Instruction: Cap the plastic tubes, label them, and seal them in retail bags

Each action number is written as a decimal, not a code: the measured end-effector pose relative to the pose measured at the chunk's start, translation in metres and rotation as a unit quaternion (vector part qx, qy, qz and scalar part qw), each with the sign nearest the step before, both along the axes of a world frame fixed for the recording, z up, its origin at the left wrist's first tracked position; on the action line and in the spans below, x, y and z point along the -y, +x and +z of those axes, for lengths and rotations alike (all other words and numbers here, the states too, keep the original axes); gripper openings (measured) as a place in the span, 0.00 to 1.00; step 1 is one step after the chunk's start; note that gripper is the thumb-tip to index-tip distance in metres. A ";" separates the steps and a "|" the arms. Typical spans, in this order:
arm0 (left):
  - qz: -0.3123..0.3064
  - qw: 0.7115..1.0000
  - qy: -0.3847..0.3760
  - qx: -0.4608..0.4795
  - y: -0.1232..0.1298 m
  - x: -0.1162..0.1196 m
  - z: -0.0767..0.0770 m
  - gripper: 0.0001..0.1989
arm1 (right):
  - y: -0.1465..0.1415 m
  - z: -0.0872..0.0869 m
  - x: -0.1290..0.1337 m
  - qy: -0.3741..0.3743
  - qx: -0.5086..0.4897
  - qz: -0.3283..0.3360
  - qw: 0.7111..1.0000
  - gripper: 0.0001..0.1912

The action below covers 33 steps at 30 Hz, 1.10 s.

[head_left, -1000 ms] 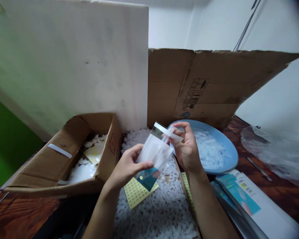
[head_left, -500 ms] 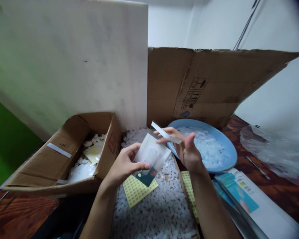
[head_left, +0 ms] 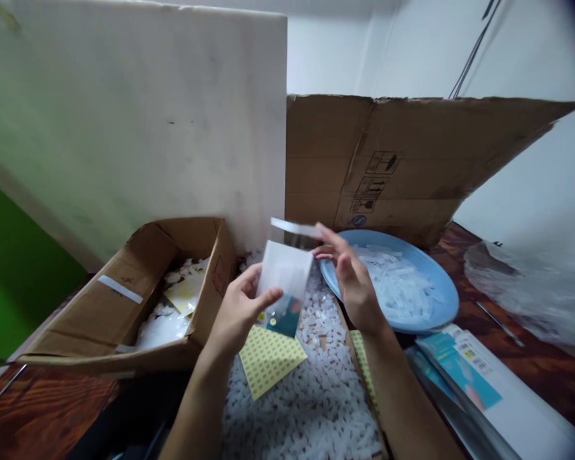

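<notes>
Head view: I look down and forward at my two bare hands above a bed of small white plastic pieces [head_left: 299, 409].
Left hand: my left hand [head_left: 237, 303] is clamped on a small clear plastic packet with a white upper part and a teal printed lower end [head_left: 285, 271], thumb on the front, fingers at its left edge.
Right hand: my right hand [head_left: 357, 284] is open, thumb apart from the fingers, fingertips near the packet's top right. Blur hides whether they touch.
White strip: a narrow white strip [head_left: 294, 227] lies across above the packet's white part, its right end at my right fingertips.
Step in hand: I judge that I am working at the packet's top, left hand steadying, right hand at the strip.
Next move calls for: in my judgement, a firm left pinch and light right fingertips, as the thin plastic could bend.
Below the packet: a yellow sheet with rows of round dots [head_left: 271, 364].
To my right: a light blue plastic basin [head_left: 448, 297] of translucent strips [head_left: 402, 287].
To my left: an open brown cardboard box [head_left: 93, 319].
</notes>
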<state>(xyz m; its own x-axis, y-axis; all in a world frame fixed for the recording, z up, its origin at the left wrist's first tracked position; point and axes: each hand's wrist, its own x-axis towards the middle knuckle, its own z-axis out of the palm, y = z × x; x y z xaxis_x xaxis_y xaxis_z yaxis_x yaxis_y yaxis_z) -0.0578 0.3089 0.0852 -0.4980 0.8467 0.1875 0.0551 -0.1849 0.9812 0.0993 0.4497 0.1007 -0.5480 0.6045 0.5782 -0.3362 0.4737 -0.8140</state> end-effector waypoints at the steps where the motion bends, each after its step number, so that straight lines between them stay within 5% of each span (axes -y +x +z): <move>1: 0.047 0.999 0.022 -0.008 0.002 -0.002 -0.001 0.29 | -0.003 -0.002 0.001 -0.033 -0.015 -0.037 0.999 0.22; 5: 0.173 0.973 0.050 -0.143 0.013 -0.011 -0.009 0.26 | -0.014 -0.007 0.010 -0.056 0.015 -0.016 0.998 0.16; 8: 0.184 0.919 0.076 -0.339 0.020 -0.017 -0.018 0.21 | -0.020 -0.010 0.015 -0.063 0.034 0.016 0.997 0.18; 11: 0.185 0.833 0.065 -0.518 0.025 -0.020 -0.025 0.21 | -0.026 -0.017 0.010 -0.074 0.063 -0.033 0.995 0.17; 13: 0.148 0.805 0.046 -0.572 0.028 -0.021 -0.027 0.24 | -0.028 -0.023 0.002 -0.071 0.084 -0.073 0.991 0.15; 17: 0.082 0.850 0.075 -0.514 0.031 -0.021 -0.024 0.16 | -0.027 -0.029 -0.008 -0.038 0.162 -0.051 0.985 0.12; 21: 0.138 0.874 0.095 -0.457 0.026 -0.021 -0.023 0.10 | -0.025 -0.028 -0.004 0.021 0.204 0.008 0.979 0.12; 26: 0.171 0.863 0.074 -0.469 0.014 -0.019 -0.025 0.09 | -0.026 -0.025 0.007 0.135 0.256 0.050 0.956 0.15; 33: 0.123 0.819 0.059 -0.558 0.002 -0.008 -0.015 0.10 | -0.025 -0.020 0.013 0.176 0.279 0.058 0.942 0.14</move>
